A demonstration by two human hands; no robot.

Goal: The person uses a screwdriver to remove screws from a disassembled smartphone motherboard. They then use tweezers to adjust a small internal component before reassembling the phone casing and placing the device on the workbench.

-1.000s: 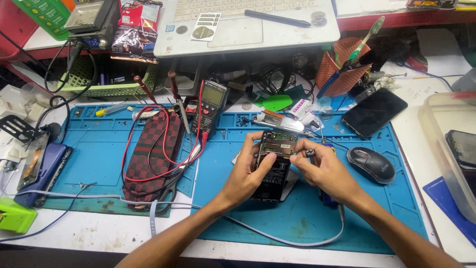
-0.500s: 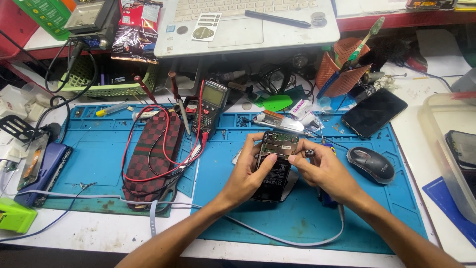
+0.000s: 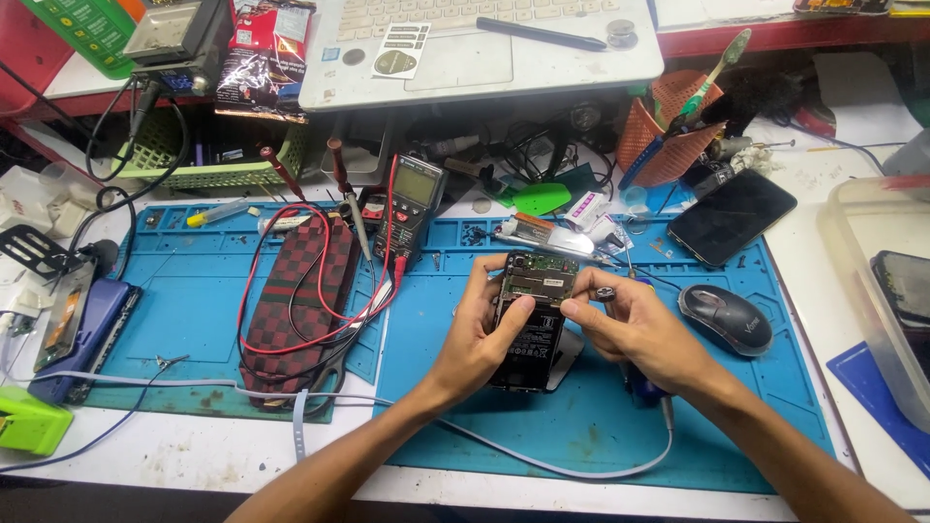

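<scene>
An opened phone (image 3: pixel 531 320) with its back cover off, showing a black battery and a green circuit board, is held over the blue work mat (image 3: pixel 630 426). My left hand (image 3: pixel 480 334) grips its left side, thumb resting on the battery. My right hand (image 3: pixel 635 329) touches the phone's right edge with its fingertips and holds a small dark screwdriver (image 3: pixel 608 293) between thumb and fingers.
A multimeter (image 3: pixel 412 203) with red and black leads lies beside a checkered pouch (image 3: pixel 300 310). A mouse (image 3: pixel 727 318), a dark phone (image 3: pixel 731 215), an orange tool cup (image 3: pixel 668 131), a laptop (image 3: pixel 484 48) and a clear plastic box (image 3: pixel 886 291) surround the mat.
</scene>
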